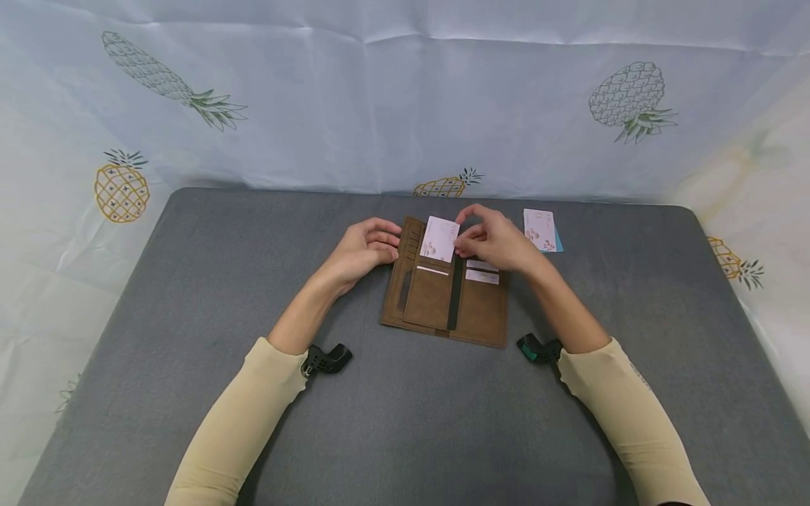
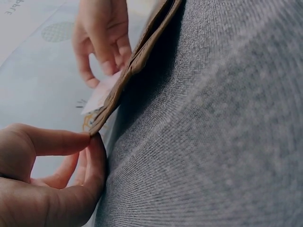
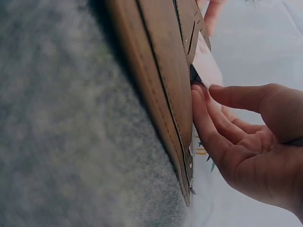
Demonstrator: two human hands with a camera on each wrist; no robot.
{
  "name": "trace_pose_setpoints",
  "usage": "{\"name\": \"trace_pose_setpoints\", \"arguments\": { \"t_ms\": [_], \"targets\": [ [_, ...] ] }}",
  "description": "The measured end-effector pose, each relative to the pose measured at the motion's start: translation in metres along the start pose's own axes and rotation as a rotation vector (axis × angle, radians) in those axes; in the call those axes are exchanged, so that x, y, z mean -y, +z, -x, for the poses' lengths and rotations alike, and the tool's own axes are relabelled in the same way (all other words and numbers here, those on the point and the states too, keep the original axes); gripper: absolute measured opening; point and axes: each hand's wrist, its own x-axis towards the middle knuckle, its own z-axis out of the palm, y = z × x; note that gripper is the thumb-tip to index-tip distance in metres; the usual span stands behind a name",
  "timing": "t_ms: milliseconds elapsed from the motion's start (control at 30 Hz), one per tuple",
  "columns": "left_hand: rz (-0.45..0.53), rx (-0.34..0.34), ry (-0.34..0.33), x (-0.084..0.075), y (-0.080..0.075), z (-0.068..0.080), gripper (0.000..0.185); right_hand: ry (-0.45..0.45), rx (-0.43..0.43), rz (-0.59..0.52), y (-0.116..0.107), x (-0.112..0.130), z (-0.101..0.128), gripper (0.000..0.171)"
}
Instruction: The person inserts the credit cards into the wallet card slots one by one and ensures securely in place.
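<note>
A brown wallet [image 1: 427, 302] lies unfolded on the grey table, with a dark strip down its middle. My left hand [image 1: 361, 254] pinches the wallet's left edge between thumb and fingers, as the left wrist view shows. A pale pink printed card [image 1: 439, 240] stands partly out of a slot in the wallet's left half. Its right edge is pinched by my right hand [image 1: 496, 239]; in the right wrist view the thumb lies against the card [image 3: 207, 64]. Two pale cards [image 1: 482, 277] show in slots of the right half, partly under the right hand.
A pink printed card [image 1: 539, 229] lies over a blue one [image 1: 560, 243] on the table, right of the wallet. The grey table [image 1: 405, 422] runs back to a white curtain [image 1: 354, 105] with pineapple prints. Black wrist devices [image 1: 328, 358] sit by both sleeves.
</note>
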Motion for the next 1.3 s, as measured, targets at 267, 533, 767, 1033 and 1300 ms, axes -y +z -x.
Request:
{"name": "trace_pose_setpoints", "arguments": {
  "t_ms": [267, 533, 767, 1033, 1300],
  "targets": [
    [-0.001, -0.002, 0.001, 0.0013, -0.0009, -0.0015, 0.046, -0.015, 0.065, 0.033, -0.0033, -0.0033, -0.0009, 0.028],
    [-0.01, 0.001, 0.002, 0.0013, -0.0016, -0.0014, 0.047, -0.071, 0.068, 0.115, -0.0029, -0.0049, -0.0007, 0.02],
    [-0.012, 0.004, 0.001, 0.0001, -0.0007, -0.0008, 0.047, -0.089, 0.092, 0.167, -0.0027, -0.0041, 0.0003, 0.017],
    [-0.027, 0.004, -0.003, 0.0002, -0.0006, -0.0005, 0.046, -0.15, 0.141, 0.21, -0.0028, -0.0047, -0.0001, 0.021],
    [-0.036, 0.011, -0.008, 0.0008, -0.0006, -0.0002, 0.046, -0.204, 0.179, 0.202, -0.0034, -0.009, -0.0016, 0.021]
  ]
}}
